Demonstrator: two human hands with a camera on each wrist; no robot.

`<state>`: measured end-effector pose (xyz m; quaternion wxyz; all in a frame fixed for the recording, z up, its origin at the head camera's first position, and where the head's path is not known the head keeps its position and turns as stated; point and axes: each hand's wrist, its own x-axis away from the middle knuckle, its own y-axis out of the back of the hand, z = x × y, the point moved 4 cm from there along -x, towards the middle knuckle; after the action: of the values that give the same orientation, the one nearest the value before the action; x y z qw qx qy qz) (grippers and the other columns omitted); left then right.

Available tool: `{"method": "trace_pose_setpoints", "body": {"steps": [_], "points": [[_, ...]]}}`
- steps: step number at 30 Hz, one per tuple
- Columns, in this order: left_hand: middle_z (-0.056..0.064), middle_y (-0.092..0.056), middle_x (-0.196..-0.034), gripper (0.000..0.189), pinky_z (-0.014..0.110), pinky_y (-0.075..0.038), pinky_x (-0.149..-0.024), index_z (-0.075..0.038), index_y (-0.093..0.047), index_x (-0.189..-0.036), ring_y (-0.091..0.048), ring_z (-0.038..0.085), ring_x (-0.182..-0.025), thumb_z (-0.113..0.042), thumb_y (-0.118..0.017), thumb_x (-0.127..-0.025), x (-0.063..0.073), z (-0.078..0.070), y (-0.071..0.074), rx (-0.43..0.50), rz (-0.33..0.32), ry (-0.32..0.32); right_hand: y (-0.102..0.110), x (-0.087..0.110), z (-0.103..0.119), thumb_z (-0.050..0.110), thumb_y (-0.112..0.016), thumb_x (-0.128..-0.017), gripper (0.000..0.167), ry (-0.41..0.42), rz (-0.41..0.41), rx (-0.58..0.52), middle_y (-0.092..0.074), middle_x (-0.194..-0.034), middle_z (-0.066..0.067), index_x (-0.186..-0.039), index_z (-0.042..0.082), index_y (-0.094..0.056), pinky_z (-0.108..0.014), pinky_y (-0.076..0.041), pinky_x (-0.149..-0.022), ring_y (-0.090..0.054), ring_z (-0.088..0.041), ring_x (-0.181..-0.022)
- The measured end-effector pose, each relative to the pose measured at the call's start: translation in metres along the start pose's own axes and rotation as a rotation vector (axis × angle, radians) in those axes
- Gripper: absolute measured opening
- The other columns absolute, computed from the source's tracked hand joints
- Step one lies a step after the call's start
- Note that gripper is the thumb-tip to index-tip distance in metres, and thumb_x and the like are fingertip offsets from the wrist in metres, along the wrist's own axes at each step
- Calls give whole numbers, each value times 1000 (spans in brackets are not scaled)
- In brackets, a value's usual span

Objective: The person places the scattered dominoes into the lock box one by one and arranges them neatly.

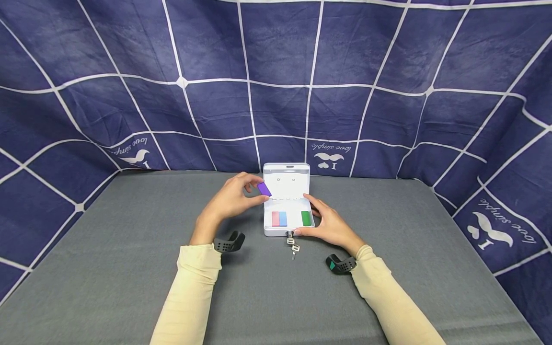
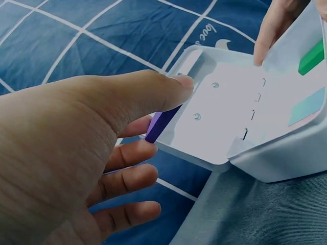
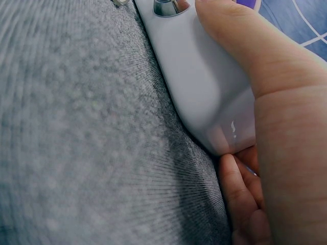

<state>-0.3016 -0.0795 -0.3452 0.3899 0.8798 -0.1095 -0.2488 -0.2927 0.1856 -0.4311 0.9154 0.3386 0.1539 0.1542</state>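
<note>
My left hand [image 1: 230,197] pinches a small purple block [image 1: 264,189] between thumb and fingers, beside the raised lid [image 1: 286,188] of a white metal cash box [image 1: 275,232]. In the left wrist view the purple block [image 2: 162,122] is tilted, with the thumb over its upper end. At the box's right side, my right hand [image 1: 331,226] grips the wall, thumb at the front and fingers toward the back corner. Inside the box, a pink block [image 1: 275,219] and a light blue block [image 1: 282,219] lie side by side on the left, and a green block [image 1: 305,218] lies on the right.
Keys [image 1: 295,249] hang from the lock [image 1: 290,234] on the box's front, onto the grey cloth-covered table [image 1: 267,297]. A blue cloth [image 1: 276,110] with white lines hangs behind and at the sides. Each wrist wears a dark band [image 1: 340,264].
</note>
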Motion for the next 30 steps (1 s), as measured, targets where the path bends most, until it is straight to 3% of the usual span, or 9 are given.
{"method": "trace_pose_setpoints", "body": {"steps": [30], "points": [[12, -64, -103, 45, 37, -46, -76, -6, -68, -120, -60, 25, -89, -29, -80, -83, -8, -13, -25, 0, 100, -60, -1, -1, -1, 60, -84, -67, 106, -13, 1, 7, -42, -149, -9, -154, 27, -33, -40, -43, -102, -56, -21, -123]]}}
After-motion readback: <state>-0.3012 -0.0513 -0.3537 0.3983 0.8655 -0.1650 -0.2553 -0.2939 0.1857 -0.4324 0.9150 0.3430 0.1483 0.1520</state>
